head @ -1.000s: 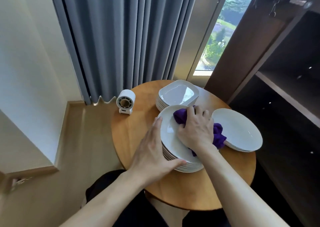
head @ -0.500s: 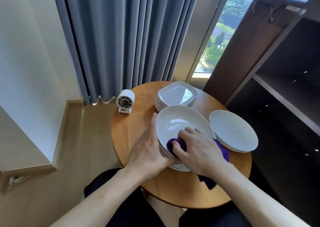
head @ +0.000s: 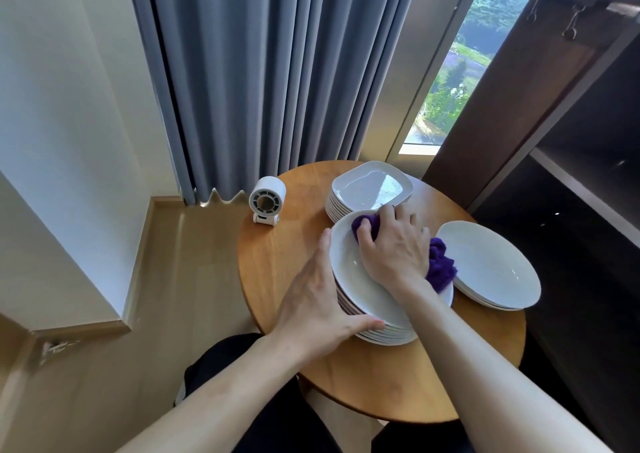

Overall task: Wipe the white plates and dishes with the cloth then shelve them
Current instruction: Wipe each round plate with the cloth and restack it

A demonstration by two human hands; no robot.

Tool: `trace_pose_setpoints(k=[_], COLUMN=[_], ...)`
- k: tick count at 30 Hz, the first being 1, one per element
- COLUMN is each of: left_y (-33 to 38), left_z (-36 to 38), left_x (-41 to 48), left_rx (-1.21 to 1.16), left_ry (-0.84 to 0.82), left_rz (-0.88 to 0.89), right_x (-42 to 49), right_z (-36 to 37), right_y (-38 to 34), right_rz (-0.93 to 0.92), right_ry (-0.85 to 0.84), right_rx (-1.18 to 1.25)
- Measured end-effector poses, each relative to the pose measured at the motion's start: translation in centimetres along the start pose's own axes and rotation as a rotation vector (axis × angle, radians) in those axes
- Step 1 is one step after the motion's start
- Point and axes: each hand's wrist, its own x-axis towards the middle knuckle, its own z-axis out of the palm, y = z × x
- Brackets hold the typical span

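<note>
Pressing purple cloth (head: 440,266) into top plate (head: 358,279) — right hand (head: 394,249).

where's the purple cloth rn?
Head view, centre-right: the cloth is bunched under the right hand on top of the near plate stack, left of the oval dishes.

Bright daylight from window (head: 446,82). Glare on square plates (head: 372,186) at the far edge of the table (head: 273,265). Shelf (head: 571,189) to my right dim. Frame edges bow. Focus sharp.
</note>
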Motion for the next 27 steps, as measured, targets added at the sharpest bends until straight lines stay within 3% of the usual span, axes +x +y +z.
trace_pose_setpoints(k=[4, 8, 11, 13, 16, 18, 22, 27], left_y=[0.3, 0.5, 0.6, 0.5, 0.2, 0.0, -0.2, -0.1], left_z=[-0.1, -0.2, -0.3, -0.4, -0.5, -0.3, 0.1, 0.7], left_x=[0.0, -0.1, -0.3, -0.3, -0.3, -0.4, -0.7, -1.1], left_rx=[-0.002, 0.028, 0.074, 0.097, 0.186, 0.239, 0.368, 0.428], left_ry=[0.008, 0.0, 0.007, -0.01, -0.054, -0.067, -0.007, 0.015], left_rz=[-0.002, -0.017, -0.009, 0.012, 0.023, 0.034, 0.203, 0.45], right_x=[-1.4, -4.6, -6.4, -6.8, -6.1, -5.6, -7.2, -11.6], right_z=[-0.7, -2.6, -3.6, -4.1, -4.8, -5.2, -6.5, -7.7], right_y=[-1.9, -1.3, 0.4, 1.3, 2.6, 3.8, 5.0, 5.9], right_rz=[-0.068, -0.179, -0.253, -0.274, -0.152, -0.076, -0.097, -0.214], right_ry=[-0.06, -0.164, -0.249, -0.214, -0.173, -0.247, -0.384, -0.408], right_rx=[0.262, 0.331, 0.201, 0.005, -0.208, -0.23, -0.1, 0.026])
